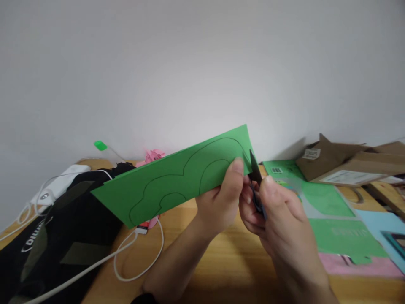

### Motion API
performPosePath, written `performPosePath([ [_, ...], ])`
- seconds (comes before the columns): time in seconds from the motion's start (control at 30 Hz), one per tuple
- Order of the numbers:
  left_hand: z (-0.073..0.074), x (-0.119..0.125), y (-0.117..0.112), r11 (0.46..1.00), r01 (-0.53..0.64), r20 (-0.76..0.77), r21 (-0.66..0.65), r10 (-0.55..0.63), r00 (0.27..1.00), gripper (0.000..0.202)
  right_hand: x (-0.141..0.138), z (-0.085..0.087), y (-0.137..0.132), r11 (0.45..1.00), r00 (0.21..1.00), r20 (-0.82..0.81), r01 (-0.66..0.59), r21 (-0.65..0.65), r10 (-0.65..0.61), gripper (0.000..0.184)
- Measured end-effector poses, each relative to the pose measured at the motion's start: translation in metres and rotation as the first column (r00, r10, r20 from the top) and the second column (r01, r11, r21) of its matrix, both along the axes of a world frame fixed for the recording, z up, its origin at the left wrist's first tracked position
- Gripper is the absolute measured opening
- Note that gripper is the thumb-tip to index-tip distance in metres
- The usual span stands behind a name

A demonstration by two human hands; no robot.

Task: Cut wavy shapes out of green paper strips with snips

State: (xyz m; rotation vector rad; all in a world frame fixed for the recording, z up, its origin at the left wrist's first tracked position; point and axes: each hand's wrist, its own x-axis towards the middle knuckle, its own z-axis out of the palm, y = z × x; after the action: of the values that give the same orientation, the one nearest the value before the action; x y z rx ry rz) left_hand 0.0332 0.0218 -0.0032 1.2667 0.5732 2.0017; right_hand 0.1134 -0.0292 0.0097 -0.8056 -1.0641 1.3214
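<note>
My left hand (221, 202) pinches the lower right edge of a green paper sheet (171, 177), thumb on its front. The sheet is held up over the desk and carries curved pencil outlines. My right hand (278, 215) is closed round a pair of dark scissors (255, 177), whose blades point up at the sheet's right edge, close to the drawn line. Both hands nearly touch each other.
A wooden desk (209, 253) stands against a white wall. A black bag (57, 236) and white cables (126, 253) lie at the left. Green, pink and blue paper sheets (335, 228) and brown cardboard packaging (348, 162) lie at the right. Pink scraps (153, 155) sit at the back.
</note>
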Motion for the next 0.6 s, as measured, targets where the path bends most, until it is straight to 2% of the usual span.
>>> performPosePath([
  [0.23,0.0016,0.0026,-0.0019,0.997,0.056,0.056,-0.046,-0.054,0.997,0.039,0.0008,-0.0011,-0.0009,1.000,1.000,-0.003,0.008,0.004,-0.008,0.044],
  [0.4,-0.0018,0.0019,-0.0015,0.996,0.044,0.040,-0.074,-0.041,0.998,0.038,0.0014,-0.0017,0.0013,1.000,1.000,0.020,0.011,0.009,-0.011,0.044],
  [0.6,-0.0015,0.0017,-0.0006,0.990,0.121,0.073,-0.071,-0.116,0.991,0.038,0.0024,-0.0018,0.0024,1.000,0.999,0.034,0.004,0.010,-0.004,0.047],
])
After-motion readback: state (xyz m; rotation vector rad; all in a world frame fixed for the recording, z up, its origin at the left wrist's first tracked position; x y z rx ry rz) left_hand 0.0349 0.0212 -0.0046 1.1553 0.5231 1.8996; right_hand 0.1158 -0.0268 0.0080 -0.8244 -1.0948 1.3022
